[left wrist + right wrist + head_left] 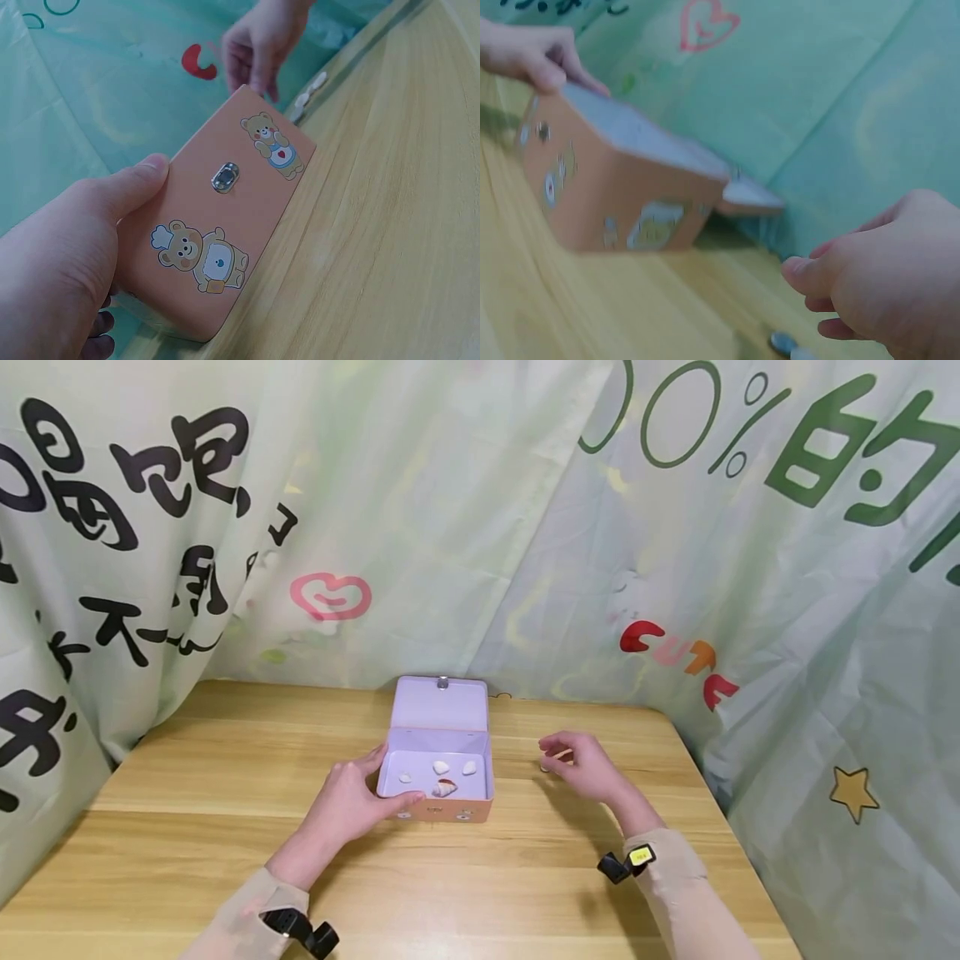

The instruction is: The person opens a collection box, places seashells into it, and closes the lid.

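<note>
From my station I find the box (435,812) standing on the table, near its far edge and ahead of the person. Its outside is orange, its inside lavender. The lid (441,705) is swung back toward the curtain, with a metal catch (443,683) at its outer edge. The front wall carries a metal fitting (225,178) between two printed bears, one in a chef's hat.

On the floor of the box I count four shells: a spiral shell (445,788) toward the front, two white shells (440,767) behind it, and a small pale shell (405,777) to the left.

The left hand (351,803) grasps the box at its front left corner, thumb against the front wall and fingers along the left side.

The right hand (588,768) is to the right of the box, apart from it, fingers bent. I cannot tell whether the fingertips pinch anything. Small pieces (319,81) lie on the table close beneath it; by the right wrist view, one is dark and one whitish.

Each wrist bears a black strap with a device, the right one showing a yellow screen (641,856). The table (465,885) has a wood-grain top. A pale green printed curtain (420,527) hangs behind it.
</note>
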### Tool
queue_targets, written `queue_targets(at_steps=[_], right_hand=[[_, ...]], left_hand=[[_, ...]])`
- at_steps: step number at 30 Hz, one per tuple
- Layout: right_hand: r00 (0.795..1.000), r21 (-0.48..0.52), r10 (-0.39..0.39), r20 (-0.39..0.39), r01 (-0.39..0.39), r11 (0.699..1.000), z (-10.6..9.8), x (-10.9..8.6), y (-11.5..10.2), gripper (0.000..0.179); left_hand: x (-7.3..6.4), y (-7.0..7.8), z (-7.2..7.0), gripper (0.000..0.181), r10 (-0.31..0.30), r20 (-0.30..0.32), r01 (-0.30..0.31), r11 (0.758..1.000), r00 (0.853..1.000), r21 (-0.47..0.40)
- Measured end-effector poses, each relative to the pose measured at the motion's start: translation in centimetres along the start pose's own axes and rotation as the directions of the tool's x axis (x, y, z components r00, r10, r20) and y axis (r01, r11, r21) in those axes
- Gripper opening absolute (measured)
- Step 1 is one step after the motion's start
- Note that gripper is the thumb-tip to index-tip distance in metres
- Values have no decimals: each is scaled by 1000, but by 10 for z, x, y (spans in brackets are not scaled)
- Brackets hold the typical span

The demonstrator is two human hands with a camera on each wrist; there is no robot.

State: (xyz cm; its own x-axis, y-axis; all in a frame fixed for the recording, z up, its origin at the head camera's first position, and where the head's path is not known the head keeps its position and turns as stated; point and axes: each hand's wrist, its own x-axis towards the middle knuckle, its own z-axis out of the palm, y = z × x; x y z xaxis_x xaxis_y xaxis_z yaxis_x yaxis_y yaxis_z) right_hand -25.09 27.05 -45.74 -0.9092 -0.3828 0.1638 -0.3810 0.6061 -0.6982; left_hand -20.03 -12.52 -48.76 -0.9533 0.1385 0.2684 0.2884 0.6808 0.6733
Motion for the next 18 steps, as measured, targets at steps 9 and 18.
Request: queue_targets(at_steps=[9, 18], right_hand=[[993, -72, 101, 53, -97, 993, 7, -3, 23, 33], [997, -162, 49, 58, -39, 986, 13, -1, 34, 27]], left_hand=[[0, -2, 0, 121, 7, -10, -7, 1000, 1000, -2], [0, 0, 0, 122, 0, -9, 0, 1000, 1000, 5]])
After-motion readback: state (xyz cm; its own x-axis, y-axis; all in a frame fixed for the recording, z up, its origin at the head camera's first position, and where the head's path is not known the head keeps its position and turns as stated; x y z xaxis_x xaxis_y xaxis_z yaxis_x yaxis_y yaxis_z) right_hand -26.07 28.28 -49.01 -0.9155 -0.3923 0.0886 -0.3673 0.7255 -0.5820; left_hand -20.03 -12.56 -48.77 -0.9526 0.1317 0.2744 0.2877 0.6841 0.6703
